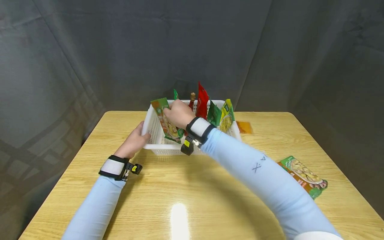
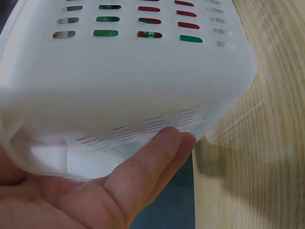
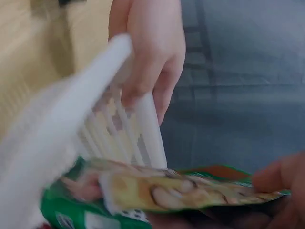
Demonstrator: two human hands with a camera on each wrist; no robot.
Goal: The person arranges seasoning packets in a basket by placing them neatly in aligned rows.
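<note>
Left hand (image 1: 132, 141) grips basket (image 1: 156, 141) corner | right hand (image 1: 178, 113) pinches green packet (image 1: 165, 121), fingers half-hidden, blurred

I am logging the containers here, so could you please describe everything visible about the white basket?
The white basket is a rectangular, slotted plastic bin standing upright at the far middle of the wooden table. Snack packets and a bottle stand inside. The left hand holds its near-left corner; the right hand holds a green packet in it.
</note>
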